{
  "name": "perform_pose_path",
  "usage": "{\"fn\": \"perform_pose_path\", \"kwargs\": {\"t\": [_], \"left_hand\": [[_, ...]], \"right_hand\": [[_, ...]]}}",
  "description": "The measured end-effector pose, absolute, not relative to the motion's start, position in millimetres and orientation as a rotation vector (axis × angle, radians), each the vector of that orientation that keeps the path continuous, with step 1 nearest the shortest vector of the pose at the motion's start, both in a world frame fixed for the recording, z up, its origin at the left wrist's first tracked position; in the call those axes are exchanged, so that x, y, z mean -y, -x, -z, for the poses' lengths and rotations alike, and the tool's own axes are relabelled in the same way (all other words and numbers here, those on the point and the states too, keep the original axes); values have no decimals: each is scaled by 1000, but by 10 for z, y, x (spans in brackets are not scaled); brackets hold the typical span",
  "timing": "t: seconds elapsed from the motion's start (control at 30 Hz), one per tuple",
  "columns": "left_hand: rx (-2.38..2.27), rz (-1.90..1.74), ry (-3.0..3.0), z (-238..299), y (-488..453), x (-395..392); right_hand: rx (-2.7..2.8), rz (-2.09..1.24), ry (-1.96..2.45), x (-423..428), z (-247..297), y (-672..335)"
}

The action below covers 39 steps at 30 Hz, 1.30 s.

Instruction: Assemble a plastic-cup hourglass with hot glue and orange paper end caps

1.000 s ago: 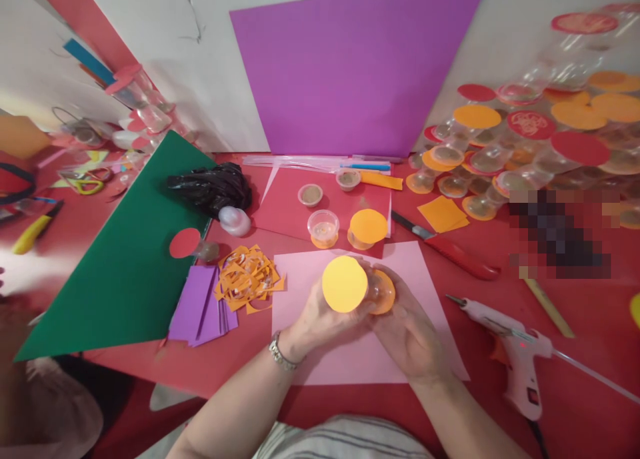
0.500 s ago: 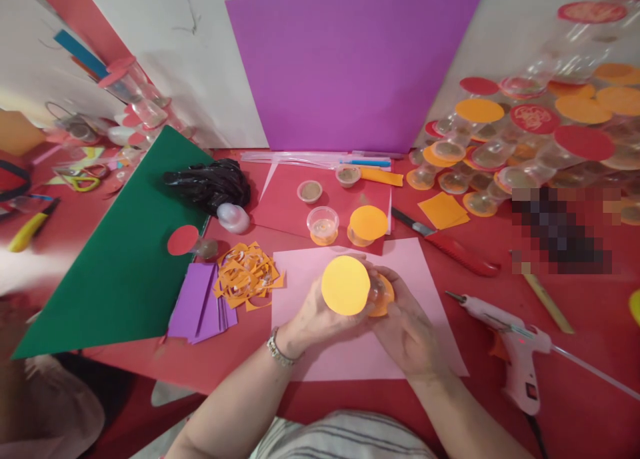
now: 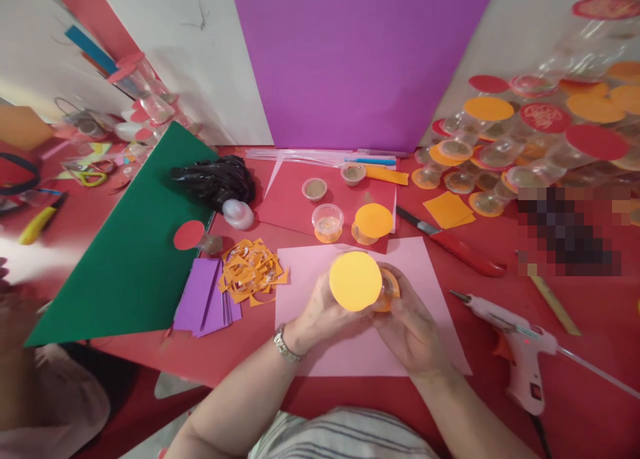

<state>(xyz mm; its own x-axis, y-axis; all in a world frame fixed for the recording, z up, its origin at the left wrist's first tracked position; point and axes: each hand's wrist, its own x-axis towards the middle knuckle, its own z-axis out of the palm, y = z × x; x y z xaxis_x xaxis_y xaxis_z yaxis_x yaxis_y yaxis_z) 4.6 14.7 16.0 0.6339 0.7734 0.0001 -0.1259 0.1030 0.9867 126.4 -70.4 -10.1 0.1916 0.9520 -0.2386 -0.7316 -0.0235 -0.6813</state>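
Note:
Between my two hands is a homemade hourglass (image 3: 355, 281) of clear plastic cups with an orange disc on each end, held tilted above a pink sheet (image 3: 295, 312). My left hand (image 3: 325, 312) is closed around the end whose disc faces up. My right hand (image 3: 407, 319) grips the other end, where a clear cup and its disc show between the fingers. The hands hide the hourglass's middle. Just beyond stand an orange-topped cup piece (image 3: 374, 220) and an open clear cup (image 3: 328, 222). Two small cups of greyish-brown filling (image 3: 315, 189) sit farther back.
At right lie a hot glue gun (image 3: 510, 339), a red-handled knife (image 3: 465, 249) and orange squares (image 3: 449, 209), with stacked hourglasses (image 3: 500, 145) behind. Orange scraps (image 3: 253, 272), purple strips (image 3: 205, 299), a black bag (image 3: 215, 182) and a green sheet (image 3: 125, 259) are at left. Another person sits at far left.
The view has shifted slightly, moving everything a little to the right. In my hands the hourglass has come slightly nearer the camera, its upper disc looking larger. Both hands keep their hold.

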Motion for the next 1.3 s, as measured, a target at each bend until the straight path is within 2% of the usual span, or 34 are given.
{"fn": "perform_pose_path", "kwargs": {"t": [0.4,0.8,1.03,1.3], "left_hand": [[-478,-689,-1262,-171,-12,-168],[-606,-939,-1783,-160,-51,-224],[-580,-744,-2073,-218,-23,-230],[-588,-755,-1923,-258,26,-261]], "right_hand": [[377,-1406,802,702,96,-1273],[400,-1320,782,685,91,-1264],[464,-1310,881,772,209,-1294],[297,-1434,687,746,129,-1297]]}}
